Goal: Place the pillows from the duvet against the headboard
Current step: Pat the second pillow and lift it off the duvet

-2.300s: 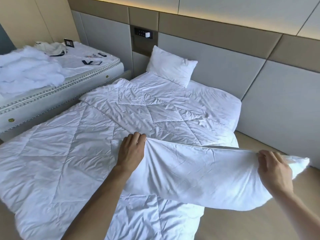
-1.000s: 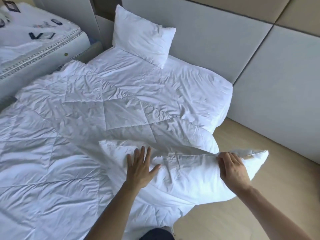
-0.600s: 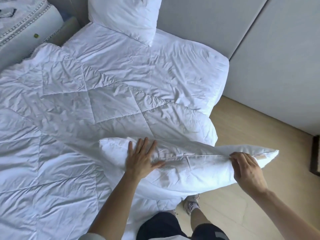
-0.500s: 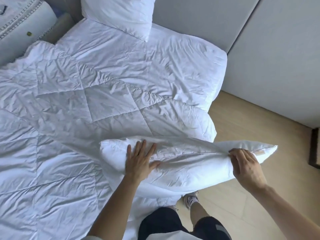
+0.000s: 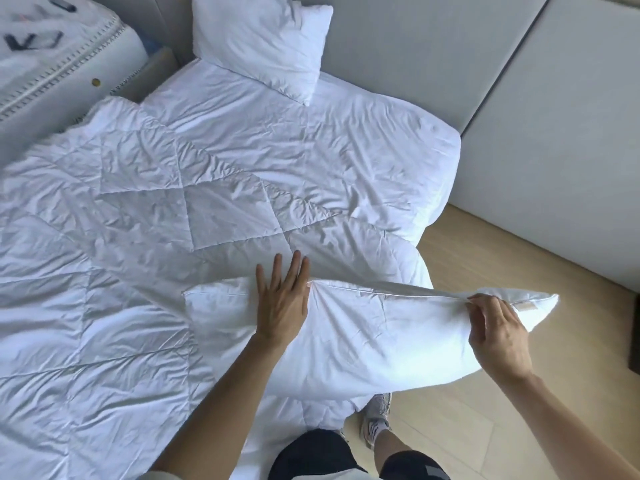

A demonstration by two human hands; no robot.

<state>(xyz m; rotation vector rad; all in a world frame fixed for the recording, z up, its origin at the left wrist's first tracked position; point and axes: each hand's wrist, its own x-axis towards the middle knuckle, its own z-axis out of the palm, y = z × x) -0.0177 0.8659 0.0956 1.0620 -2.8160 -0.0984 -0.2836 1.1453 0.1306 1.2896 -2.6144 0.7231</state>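
A white pillow lies on the near right edge of the white quilted duvet, its right end overhanging the floor. My left hand rests flat on its left part, fingers stretched past the top seam. My right hand pinches the top seam near the right corner, beside a small tan label. A second white pillow leans upright against the grey padded headboard at the bed's far left corner.
A bare mattress with small dark items stands at the upper left, close beside the bed. Grey wall panels run along the right. Wooden floor lies to the right of the bed, where my legs and one shoe show.
The pillow went from held up in the air to lying on the duvet. My left hand slid forward and flattened on it; my right hand keeps its hold on the seam. The view tilted up slightly.
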